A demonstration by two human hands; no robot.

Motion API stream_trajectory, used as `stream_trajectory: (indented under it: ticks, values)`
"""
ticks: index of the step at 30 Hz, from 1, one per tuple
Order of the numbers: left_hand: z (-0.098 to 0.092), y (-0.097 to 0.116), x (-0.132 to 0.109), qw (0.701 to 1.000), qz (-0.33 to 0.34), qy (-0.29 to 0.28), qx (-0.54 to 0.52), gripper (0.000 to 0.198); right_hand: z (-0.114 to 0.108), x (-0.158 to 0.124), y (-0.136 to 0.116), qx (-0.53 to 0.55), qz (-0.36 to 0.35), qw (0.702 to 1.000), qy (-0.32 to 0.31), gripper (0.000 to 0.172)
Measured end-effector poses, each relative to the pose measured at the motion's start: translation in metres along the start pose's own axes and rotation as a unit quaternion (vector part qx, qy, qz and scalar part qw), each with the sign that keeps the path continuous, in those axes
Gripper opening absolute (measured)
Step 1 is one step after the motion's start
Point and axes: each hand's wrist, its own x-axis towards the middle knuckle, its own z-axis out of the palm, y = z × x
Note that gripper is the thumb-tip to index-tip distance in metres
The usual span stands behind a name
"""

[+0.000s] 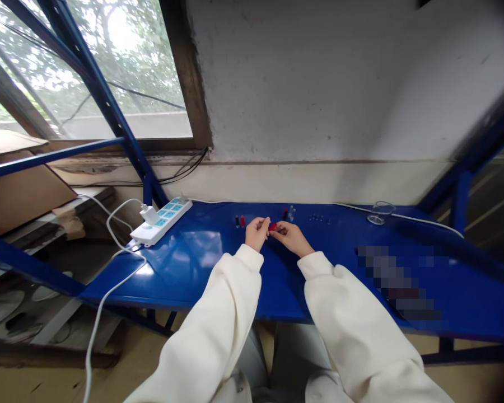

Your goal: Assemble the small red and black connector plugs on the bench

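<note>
My left hand (257, 232) and my right hand (293, 238) meet over the middle of the blue table. A small red piece (273, 226) shows between the fingertips, and my right fingers are closed on it. The left fingers are pinched together right beside the piece; what they hold is hidden. To the left of my hands stand a small black tube (237, 221) and a small red tube (242, 221). Just beyond my right hand are a dark red tube (285, 213) and some clear tubes (292, 212).
Several tiny clear pieces (318, 218) lie farther right, then a clear round container (378, 214). A white power strip (162, 221) with a plugged-in cable sits on the left of the blue table (201, 285). A blurred-out object (399, 285) lies right. Blue frame posts (126, 134) rise beside the window.
</note>
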Motion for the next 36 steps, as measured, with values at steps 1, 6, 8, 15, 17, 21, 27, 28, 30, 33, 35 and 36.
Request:
stream_trajectory:
  ticks: [1, 6, 8, 15, 17, 21, 27, 28, 30, 33, 35, 36]
  values:
    - [0.0, -0.001, 0.0, 1.0, 0.002, 0.0, 0.002, 0.032, -0.003, 0.0, 0.003, -0.029, 0.01, 0.999, 0.018, 0.021]
    - [-0.001, -0.006, 0.001, 1.0, 0.0, -0.003, 0.019, 0.027, -0.023, 0.001, 0.019, -0.165, 0.138, 0.971, 0.101, 0.013]
    - [-0.001, -0.006, 0.0, 1.0, -0.002, -0.007, 0.029, 0.026, -0.028, 0.0, 0.023, -0.19, 0.18, 0.959, 0.109, 0.013]
    - [-0.001, -0.007, -0.001, 0.999, -0.008, -0.02, 0.049, 0.025, -0.021, 0.007, 0.028, -0.221, 0.203, 0.948, 0.106, 0.014]
    - [-0.001, -0.008, -0.001, 0.998, -0.009, -0.023, 0.051, 0.026, -0.018, 0.01, 0.029, -0.23, 0.205, 0.946, 0.099, 0.015]
    - [-0.002, -0.012, 0.0, 0.998, -0.009, -0.021, 0.058, 0.027, -0.013, 0.019, 0.033, -0.244, 0.207, 0.944, 0.083, 0.015]
    - [-0.001, -0.014, 0.001, 0.998, -0.014, -0.015, 0.065, 0.027, -0.01, 0.029, 0.04, -0.256, 0.204, 0.943, 0.064, 0.016]
    - [0.0, -0.014, 0.001, 0.998, -0.013, -0.015, 0.065, 0.027, -0.009, 0.03, 0.041, -0.26, 0.203, 0.942, 0.064, 0.017]
    - [0.0, -0.013, 0.0, 0.998, -0.013, -0.014, 0.066, 0.026, -0.009, 0.031, 0.044, -0.264, 0.2, 0.941, 0.069, 0.017]
    - [-0.001, -0.012, -0.001, 0.998, -0.018, -0.01, 0.067, 0.026, -0.009, 0.032, 0.046, -0.263, 0.197, 0.941, 0.075, 0.016]
    - [-0.001, -0.012, -0.001, 0.997, -0.018, -0.008, 0.069, 0.026, -0.009, 0.032, 0.047, -0.259, 0.197, 0.942, 0.076, 0.016]
    - [-0.001, -0.012, 0.0, 0.997, -0.017, -0.009, 0.071, 0.027, -0.009, 0.032, 0.047, -0.257, 0.198, 0.943, 0.076, 0.016]
